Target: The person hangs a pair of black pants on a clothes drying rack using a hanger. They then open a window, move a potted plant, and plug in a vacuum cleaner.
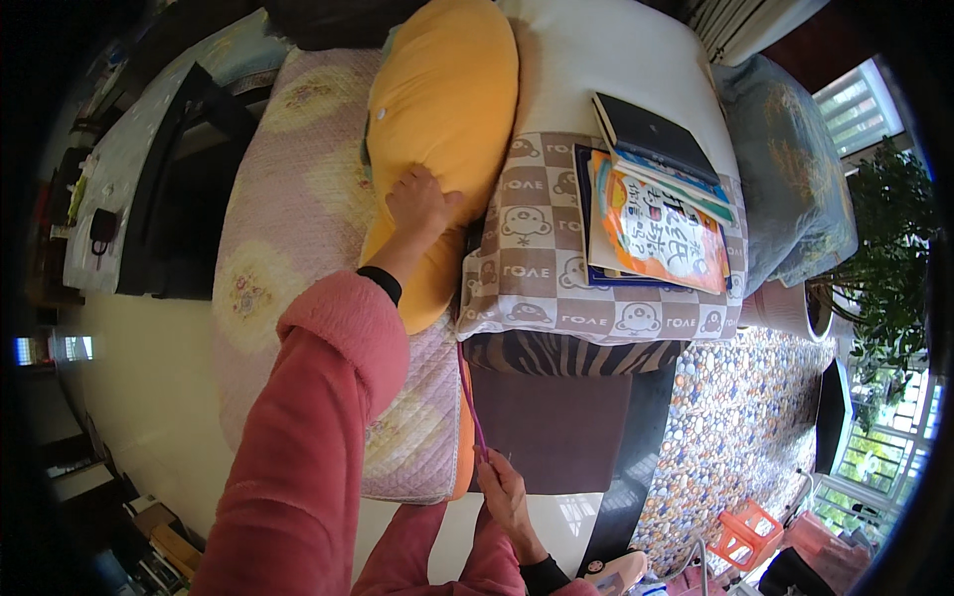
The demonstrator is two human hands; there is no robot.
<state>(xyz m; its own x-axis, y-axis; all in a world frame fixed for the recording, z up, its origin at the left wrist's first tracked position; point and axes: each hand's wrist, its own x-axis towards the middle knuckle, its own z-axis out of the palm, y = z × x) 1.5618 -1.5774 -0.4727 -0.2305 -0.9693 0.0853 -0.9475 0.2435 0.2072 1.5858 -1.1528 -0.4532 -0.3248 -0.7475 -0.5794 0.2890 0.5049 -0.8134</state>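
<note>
My left hand [419, 203] lies on a long yellow plush cushion [447, 97], its fingers pressed into the fabric; whether they grip it is unclear. The cushion rests on a pink quilted cover with flowers [298, 156], beside the sofa's armrest. Lower down, near the corner of the quilted cover, my right hand [503, 484] is closed around a thin magenta cord or stick [472, 406]. Its far end runs up between the quilted cover and the armrest, where it drops from sight.
A checked bear-pattern cloth [525, 272] covers the armrest, with a stack of books [656, 216] on it. A black-edged table [141, 194] stands at the left. At the right are a blue cushion [790, 179], a potted plant [887, 261] and an orange plastic basket [747, 534].
</note>
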